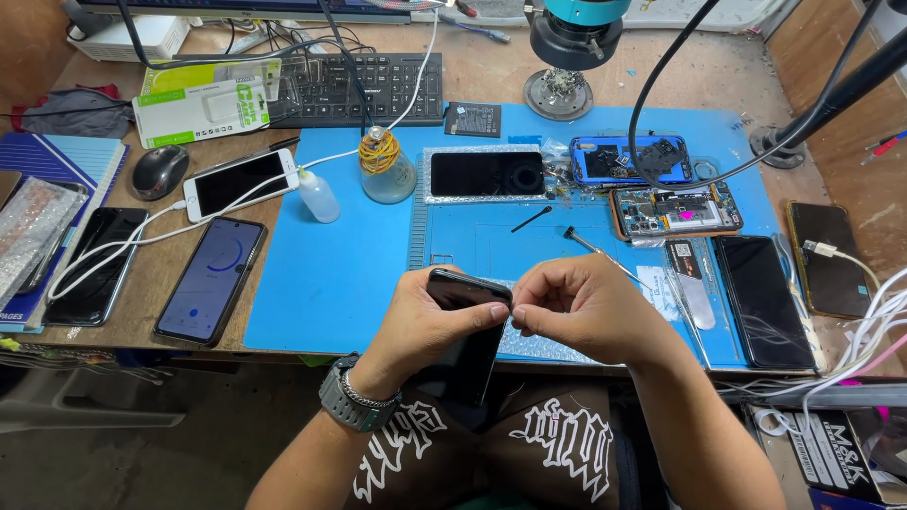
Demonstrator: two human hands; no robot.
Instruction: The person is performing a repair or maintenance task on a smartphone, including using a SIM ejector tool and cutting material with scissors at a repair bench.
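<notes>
— What sort of place are you sitting in?

— You're at a phone repair workshop. A blue repair mat (331, 283) covers the wooden surface (680, 76) in front of you, and on it lie two opened phones (673, 210) with their circuit boards bare.

— Anything else that tells you so?

— Yes: a microscope head (576, 28) hangs over the mat, a small solvent bottle (317, 195) stands by it, and several whole phones (210, 279) lie around, one on a white charging cable (123, 241).

black phone (465, 326), glossy, upright, tilted, above lap
</notes>
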